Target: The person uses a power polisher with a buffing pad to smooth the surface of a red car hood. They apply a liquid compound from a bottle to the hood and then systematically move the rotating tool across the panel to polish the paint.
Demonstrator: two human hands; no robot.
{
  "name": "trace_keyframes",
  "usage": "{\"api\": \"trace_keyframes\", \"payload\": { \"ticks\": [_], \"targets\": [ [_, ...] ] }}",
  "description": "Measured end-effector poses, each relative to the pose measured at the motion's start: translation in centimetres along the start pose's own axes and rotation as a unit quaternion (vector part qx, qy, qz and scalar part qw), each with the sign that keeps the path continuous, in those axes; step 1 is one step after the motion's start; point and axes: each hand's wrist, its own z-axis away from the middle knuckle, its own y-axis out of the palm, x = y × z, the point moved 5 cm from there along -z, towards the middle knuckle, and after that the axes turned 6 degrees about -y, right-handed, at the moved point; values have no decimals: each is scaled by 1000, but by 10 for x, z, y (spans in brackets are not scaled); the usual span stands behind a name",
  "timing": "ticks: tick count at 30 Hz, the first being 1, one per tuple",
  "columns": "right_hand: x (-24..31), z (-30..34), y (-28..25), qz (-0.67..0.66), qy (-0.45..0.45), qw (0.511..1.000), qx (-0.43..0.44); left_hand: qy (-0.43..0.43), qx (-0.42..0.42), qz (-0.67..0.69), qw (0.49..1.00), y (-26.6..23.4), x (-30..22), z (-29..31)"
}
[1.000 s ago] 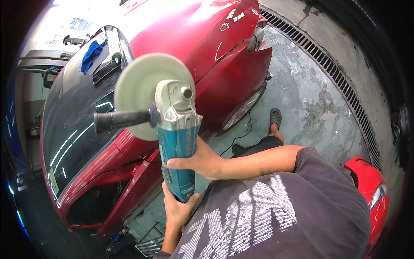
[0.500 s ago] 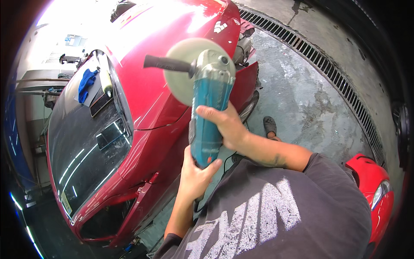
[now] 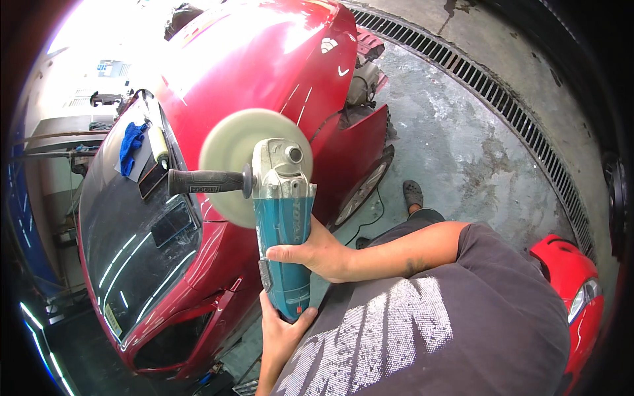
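A teal and silver rotary polisher [image 3: 284,218] is held in both my hands over the red car [image 3: 330,158]. Its round pale buffing pad [image 3: 228,142] lies over the fender and bonnet edge near the windscreen; whether it presses on the paint I cannot tell. A black side handle [image 3: 205,181] sticks out to the left, with no hand on it. My right hand [image 3: 320,254] is wrapped round the middle of the teal body, thumb across the top. At the rear end, my left hand [image 3: 281,333] is closed round the housing, its fingers partly hidden underneath.
On the windscreen lie a blue cloth [image 3: 133,146], a pale bottle [image 3: 158,146] and a dark phone-like slab [image 3: 173,224]. A black cord [image 3: 373,221] trails on the floor near my shoe [image 3: 413,193]. A drain grate [image 3: 475,82] curves along the right, near another red car part [image 3: 564,274].
Both hands have drawn the polisher down and to the left, from the front fender toward the windscreen corner. The grip of both hands stays the same.
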Motion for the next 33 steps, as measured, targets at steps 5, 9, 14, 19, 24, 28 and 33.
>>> {"api": "trace_keyframes", "payload": {
  "ticks": [5, 9, 14, 19, 24, 28, 33],
  "targets": [
    [44, -21, -15, 1, -11, 1000, -22, 8, 24, 30, 999, 19, -22, -30],
    [45, -38, -36, 2, -43, 998, -38, 61, 48, 83, 994, 32, -36, -57],
    [147, -116, -95, 44, -35, 998, -32, 71, 95, 131, 984, 84, -143, -125],
    [142, -104, -72, -11, -18, 1000, -5, 89, 60, 99, 989, 67, -143, -98],
    [67, -40, -30, -25, 22, 998, 44, 20, -13, 55, 998, 42, -48, -29],
    [64, -17, -23, 1, 47, 997, 58, 72, -33, 60, 995, 48, -18, -14],
    [61, -21, -35, 1, 76, 996, 56, 29, -44, 131, 990, 69, -31, -13]
  ]
}}
